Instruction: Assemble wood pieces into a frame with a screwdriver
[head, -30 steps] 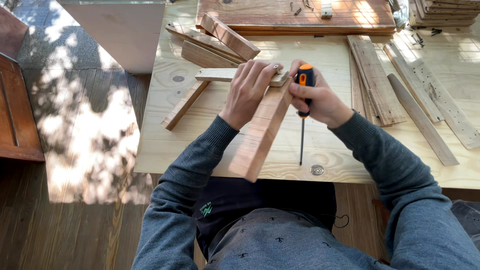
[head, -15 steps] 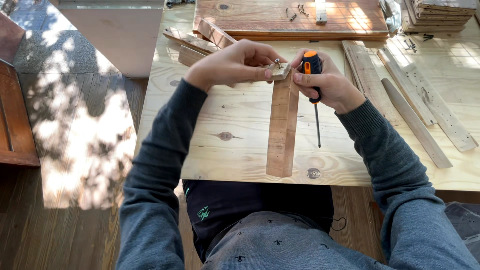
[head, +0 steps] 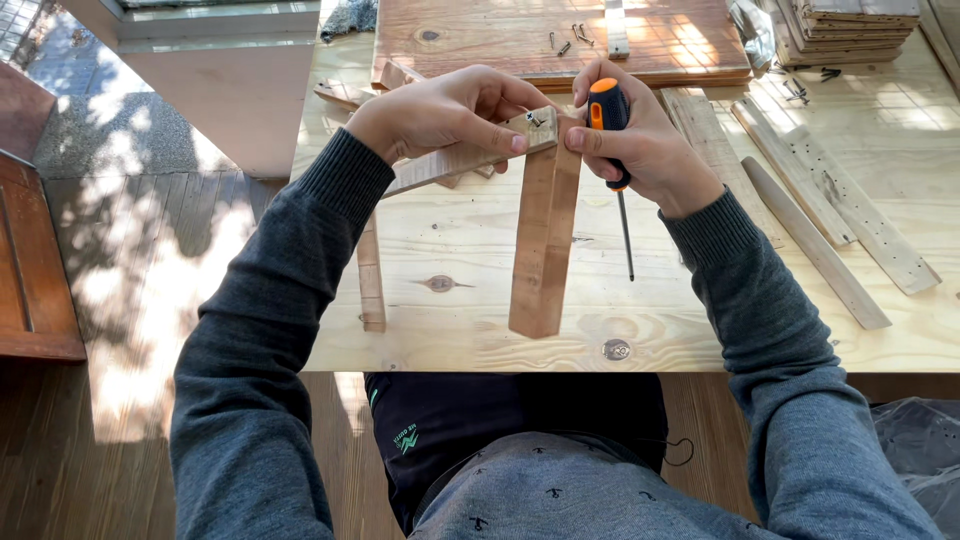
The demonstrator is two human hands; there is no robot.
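My left hand [head: 445, 110] grips a pale wooden strip [head: 440, 166] where it crosses the top end of a reddish-brown wooden board [head: 543, 240]. A small screw [head: 533, 119] sits in the strip at that joint. The board hangs down toward me above the pale plywood table [head: 700, 320]. My right hand [head: 640, 145] holds an orange-and-black screwdriver [head: 612, 125], its shaft pointing down toward me, and its fingertips press the board's top edge. A second thin strip [head: 371, 275] hangs below my left forearm.
Loose wooden slats [head: 830, 215] lie on the table at right. A large reddish wood panel [head: 560, 40] with scattered screws [head: 575, 35] lies at the back, stacked boards [head: 855, 20] at the far right. A wooden deck floor [head: 130, 300] is on the left.
I have lifted the joined pieces off the table and turned the brown board upright toward me. Both hands rose with them; the screwdriver stays in my right hand.
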